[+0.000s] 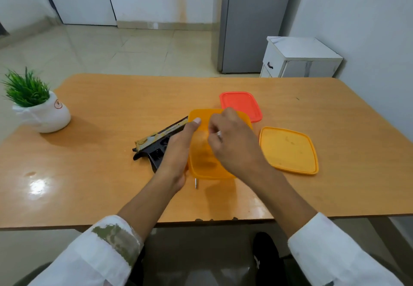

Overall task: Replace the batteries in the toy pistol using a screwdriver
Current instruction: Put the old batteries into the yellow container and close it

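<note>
A black and gold toy pistol lies on the wooden table, just left of an orange plastic box. My left hand grips the box's left wall, thumb on the rim. Over the open box, my right hand has its fingers curled and pinches something small and pale; I cannot tell what it is. A thin metal shaft, probably the screwdriver, pokes out from under the box's near edge.
An orange lid lies right of the box and a red lid behind it. A white pot with a green plant stands at the table's left edge. A grey fridge and a white cabinet stand beyond the table.
</note>
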